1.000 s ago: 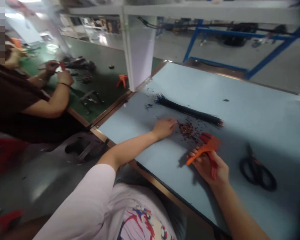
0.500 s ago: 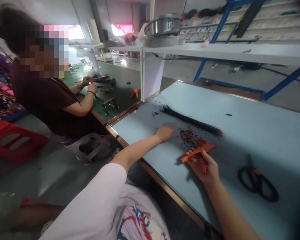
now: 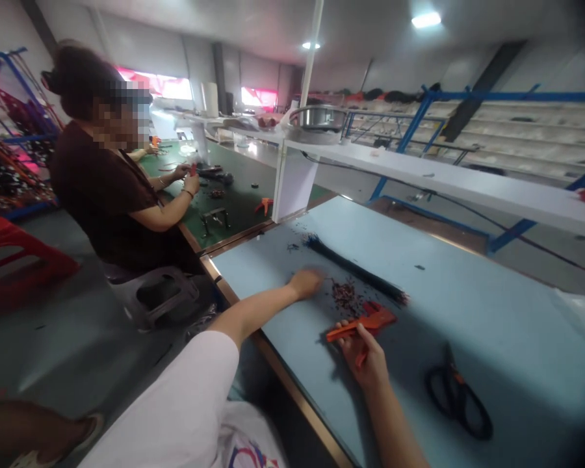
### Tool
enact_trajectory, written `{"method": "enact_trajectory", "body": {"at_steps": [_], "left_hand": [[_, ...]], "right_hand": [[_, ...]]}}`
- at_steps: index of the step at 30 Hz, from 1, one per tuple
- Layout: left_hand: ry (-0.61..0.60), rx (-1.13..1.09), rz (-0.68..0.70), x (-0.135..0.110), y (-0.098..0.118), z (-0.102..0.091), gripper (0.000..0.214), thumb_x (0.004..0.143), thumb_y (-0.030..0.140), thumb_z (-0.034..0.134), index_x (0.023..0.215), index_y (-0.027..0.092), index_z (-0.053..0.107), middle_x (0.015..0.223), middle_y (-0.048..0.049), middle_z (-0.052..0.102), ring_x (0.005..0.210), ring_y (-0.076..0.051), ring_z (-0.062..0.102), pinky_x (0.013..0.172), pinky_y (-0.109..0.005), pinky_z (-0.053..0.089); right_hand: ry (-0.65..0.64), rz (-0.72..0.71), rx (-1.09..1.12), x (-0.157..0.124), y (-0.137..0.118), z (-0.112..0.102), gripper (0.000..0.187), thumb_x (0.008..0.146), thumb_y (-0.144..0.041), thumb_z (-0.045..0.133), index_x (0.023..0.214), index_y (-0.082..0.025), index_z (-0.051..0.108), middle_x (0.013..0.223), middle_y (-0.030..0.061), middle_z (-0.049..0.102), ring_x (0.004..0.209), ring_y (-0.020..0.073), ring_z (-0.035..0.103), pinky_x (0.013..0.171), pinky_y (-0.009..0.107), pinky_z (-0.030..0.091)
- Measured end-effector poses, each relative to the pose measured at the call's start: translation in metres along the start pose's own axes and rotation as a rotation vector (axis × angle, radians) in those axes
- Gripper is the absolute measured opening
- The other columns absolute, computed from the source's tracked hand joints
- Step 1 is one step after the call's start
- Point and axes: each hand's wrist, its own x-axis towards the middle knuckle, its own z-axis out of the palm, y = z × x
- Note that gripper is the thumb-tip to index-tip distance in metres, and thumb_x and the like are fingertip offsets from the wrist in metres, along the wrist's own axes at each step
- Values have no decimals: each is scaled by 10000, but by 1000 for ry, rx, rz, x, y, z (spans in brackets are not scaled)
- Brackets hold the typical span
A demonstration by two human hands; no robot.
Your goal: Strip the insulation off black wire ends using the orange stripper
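My right hand is closed round an orange-and-red wire stripper, its jaw end beside a pile of small dark and reddish clippings. Just left of that pile, low over the blue table, is my left hand. Motion smears its fingers, so whether they hold anything is hidden. Behind the clippings lies a long bundle of black wires, with bare-looking tips at its near end. Black-handled scissors rest on the table to the right of my right hand.
A co-worker sits at the green table on the left, working with both hands. Another orange tool lies there. A white shelf with a metal pan spans the back. A red stool stands far left.
The view has tilted upward, so the table things sit lower and farther left in the picture. Both hands remain near the clippings, and the right still grips the wire stripper.
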Motion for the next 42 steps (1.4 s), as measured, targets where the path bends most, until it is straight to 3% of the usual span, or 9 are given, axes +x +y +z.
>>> {"method": "enact_trajectory", "body": {"at_steps": [6,13,22,30,35,42], "left_hand": [[58,28,60,2,-5,9,347,930,261,324,1010,103,622,875,-136,679,815,-220,641,717,-299,465],[47,-24,238,5,-16,19,299,924,308,360,1024,186,614,904,-77,688,797,-195,649,683,-282,463],[99,-202,369,8,-27,13,223,896,251,426,974,187,626,907,-18,701,812,-141,654,670,-225,457],[98,-204,332,14,-29,22,255,907,300,397,1002,217,619,916,-22,696,801,-152,653,645,-236,438],[135,-177,316,14,-26,24,249,898,300,417,1000,216,628,893,-43,694,763,-167,653,651,-254,440],[167,-112,281,12,-25,26,307,914,304,391,1009,177,654,913,-91,693,801,-178,647,723,-276,469]], "right_hand": [[26,-79,-136,-3,9,3,330,618,-271,805,887,-190,633,797,17,713,778,213,699,745,373,562],[120,-125,-174,-1,12,2,346,641,-287,796,925,-183,628,859,59,710,833,233,688,820,393,526],[249,-94,-185,-2,14,3,425,576,-347,822,949,-218,666,868,76,704,857,253,673,886,454,472],[140,-28,-188,0,13,-10,328,609,-312,797,895,-221,664,897,77,690,888,244,656,900,433,455],[-32,6,-160,1,8,-9,346,645,-270,779,953,-202,637,869,65,690,851,237,666,865,422,470],[-95,-83,-100,4,10,-4,342,679,-205,734,979,-197,570,849,25,688,819,205,679,779,374,503]]}}
